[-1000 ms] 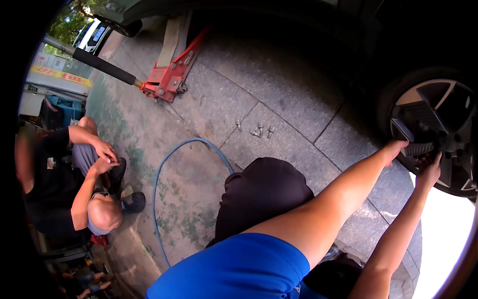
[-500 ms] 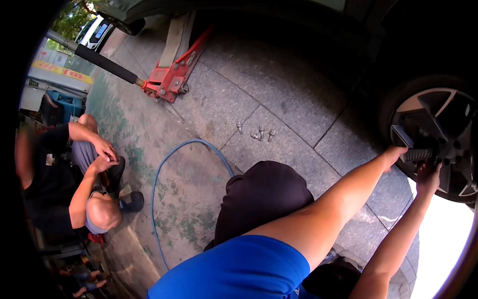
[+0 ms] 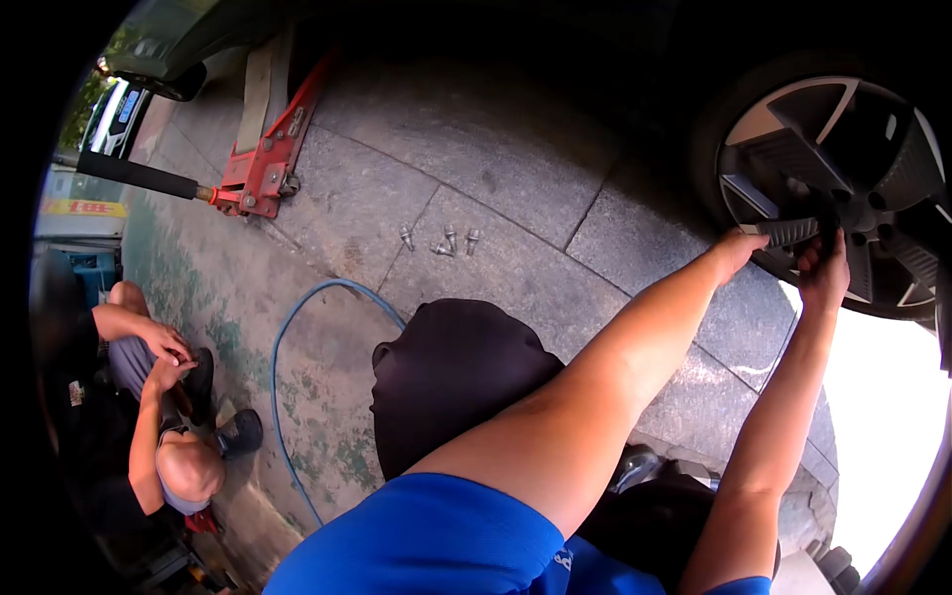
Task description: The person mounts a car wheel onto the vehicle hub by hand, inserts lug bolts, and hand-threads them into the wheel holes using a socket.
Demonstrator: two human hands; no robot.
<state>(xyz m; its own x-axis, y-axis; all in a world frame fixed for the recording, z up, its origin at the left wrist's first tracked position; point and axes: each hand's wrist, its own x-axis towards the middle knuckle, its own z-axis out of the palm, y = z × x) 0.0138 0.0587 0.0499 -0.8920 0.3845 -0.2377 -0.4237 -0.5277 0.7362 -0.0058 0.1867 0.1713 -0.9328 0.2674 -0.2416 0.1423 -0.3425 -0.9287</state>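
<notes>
A car wheel (image 3: 897, 178) with a dark and silver multi-spoke rim is at the right, with bolt holes around its hub. My left hand (image 3: 742, 254) is closed around the lower left spoke, near the tire; some of its fingers are hidden behind it. Just below the hub, my right hand (image 3: 825, 276) is raised with its fingers curled together. Whatever those fingers hold is too dark and small to make out. Several metal wheel bolts (image 3: 450, 238) lie on the stone paving to the left of the wheel.
A red floor jack (image 3: 260, 178) with a long black-gripped handle (image 3: 134, 176) reaches under the car at the upper left. A blue hose (image 3: 279, 372) curves over the ground. Another person (image 3: 149, 397) sits low at the left, hands together.
My view has shifted, so the jack, bolts and seated person appear further left and the wheel higher. My left hand stays on the spoke. My right hand remains by the hub.
</notes>
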